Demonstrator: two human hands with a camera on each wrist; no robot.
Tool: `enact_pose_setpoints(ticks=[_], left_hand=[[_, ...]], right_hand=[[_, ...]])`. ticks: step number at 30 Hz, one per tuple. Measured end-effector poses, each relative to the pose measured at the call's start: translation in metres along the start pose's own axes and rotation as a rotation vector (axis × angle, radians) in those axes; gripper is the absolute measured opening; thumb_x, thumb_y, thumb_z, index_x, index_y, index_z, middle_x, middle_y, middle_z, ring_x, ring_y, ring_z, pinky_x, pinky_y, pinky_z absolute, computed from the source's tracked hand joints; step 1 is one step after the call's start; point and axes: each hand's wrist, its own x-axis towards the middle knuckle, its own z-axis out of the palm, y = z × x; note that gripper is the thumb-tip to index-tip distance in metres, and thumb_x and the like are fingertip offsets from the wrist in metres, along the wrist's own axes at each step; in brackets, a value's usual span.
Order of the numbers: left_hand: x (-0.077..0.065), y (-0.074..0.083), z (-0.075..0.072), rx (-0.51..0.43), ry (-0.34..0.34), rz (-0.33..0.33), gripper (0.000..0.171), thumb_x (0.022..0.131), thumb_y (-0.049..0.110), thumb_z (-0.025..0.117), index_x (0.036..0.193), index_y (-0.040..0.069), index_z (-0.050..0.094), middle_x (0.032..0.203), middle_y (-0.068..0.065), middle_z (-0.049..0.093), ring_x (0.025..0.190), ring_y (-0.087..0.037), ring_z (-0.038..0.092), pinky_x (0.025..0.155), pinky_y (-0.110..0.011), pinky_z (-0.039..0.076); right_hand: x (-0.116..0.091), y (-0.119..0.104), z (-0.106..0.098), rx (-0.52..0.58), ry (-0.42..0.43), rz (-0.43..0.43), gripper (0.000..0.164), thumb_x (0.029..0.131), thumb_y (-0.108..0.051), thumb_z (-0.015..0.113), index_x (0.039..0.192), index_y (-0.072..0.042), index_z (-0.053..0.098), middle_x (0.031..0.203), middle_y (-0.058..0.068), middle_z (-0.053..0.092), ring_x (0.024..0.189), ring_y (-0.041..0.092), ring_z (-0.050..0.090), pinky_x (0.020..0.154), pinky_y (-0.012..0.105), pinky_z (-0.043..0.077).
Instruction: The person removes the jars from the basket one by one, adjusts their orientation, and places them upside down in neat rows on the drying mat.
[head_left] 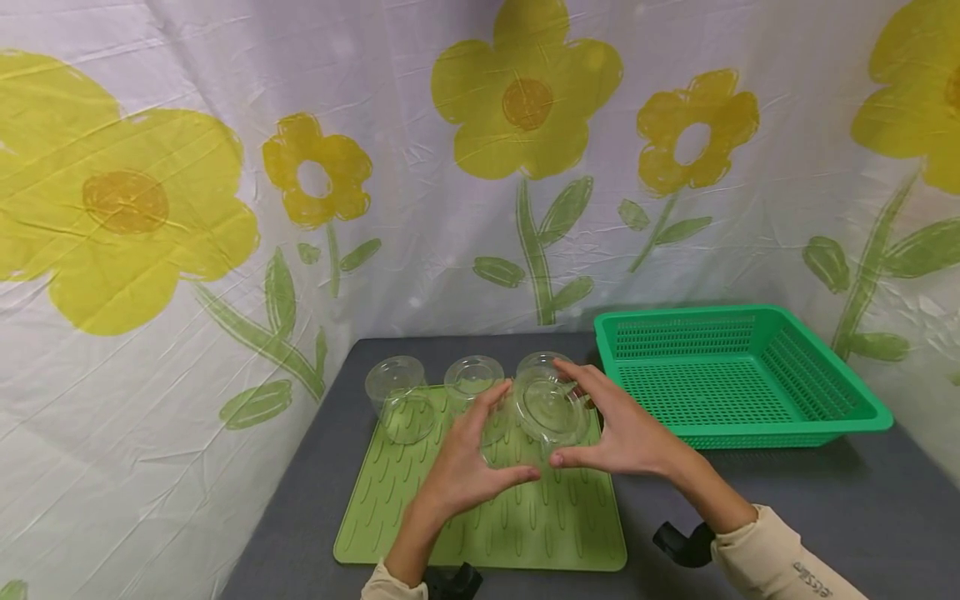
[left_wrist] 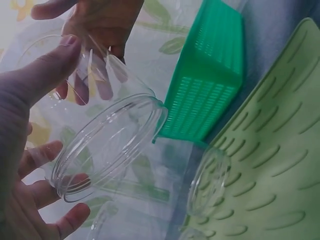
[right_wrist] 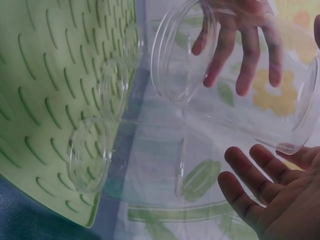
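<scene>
A clear jar [head_left: 551, 408] is held above the green ribbed mat [head_left: 480, 533], between my two hands. In the right wrist view its ringed rim [right_wrist: 162, 57] points toward the mat. My left hand [head_left: 468, 467] spreads fingers and thumb around its left side. From the right, my right hand [head_left: 618, 425] spans it with fingers above and thumb below in the head view. Three similar clear jars stand along the mat's far edge: a left jar [head_left: 397, 387], a middle jar [head_left: 472, 372] and a right jar [head_left: 542, 360], partly hidden behind the held one.
A green plastic basket [head_left: 847, 408] with perforated walls stands at the right back of the dark grey table [head_left: 292, 525]. Behind the table hangs a white cloth [head_left: 420, 250] printed with yellow flowers. Black wrist mounts sit below both hands.
</scene>
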Motion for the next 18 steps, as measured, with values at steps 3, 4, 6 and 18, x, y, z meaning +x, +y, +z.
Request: enact_pose_setpoints(ticks=[3,4,6,18], left_hand=[[-0.001,0.001,0.002,-0.030,0.004,0.000,0.106,0.074,0.041,0.092,0.159,0.037,0.029,0.163,0.004,0.039,0.145,-0.028,0.047,0.110,-0.057,0.045],[-0.002,0.001,0.002,-0.043,0.006,-0.001,0.106,0.074,0.040,0.093,0.159,0.037,0.029,0.163,0.004,0.039,0.145,-0.028,0.046,0.111,-0.057,0.044],[-0.002,0.000,0.004,-0.070,0.006,-0.007,0.107,0.073,0.038,0.093,0.158,0.039,0.028,0.162,0.005,0.041,0.145,-0.027,0.046,0.112,-0.056,0.044],[-0.004,-0.006,0.015,-0.172,-0.032,-0.029,0.107,0.075,0.036,0.092,0.158,0.042,0.025,0.161,0.007,0.040,0.147,-0.028,0.044,0.114,-0.058,0.041]], right_hand=[[0.000,0.000,0.001,0.027,0.007,-0.012,0.111,0.075,-0.046,0.089,0.162,-0.023,0.026,0.149,0.011,0.048,0.119,0.027,0.057,0.087,0.046,0.053],[0.000,0.000,0.001,0.039,0.008,-0.012,0.111,0.074,-0.045,0.090,0.162,-0.023,0.026,0.149,0.011,0.048,0.119,0.027,0.058,0.087,0.046,0.054],[0.000,0.001,0.001,0.056,0.009,-0.010,0.110,0.074,-0.044,0.090,0.162,-0.024,0.027,0.149,0.009,0.048,0.119,0.026,0.057,0.088,0.046,0.054],[-0.003,-0.001,0.004,0.027,0.038,-0.023,0.098,0.075,-0.044,0.090,0.155,-0.023,0.038,0.143,0.001,0.053,0.117,0.022,0.059,0.088,0.041,0.053]])
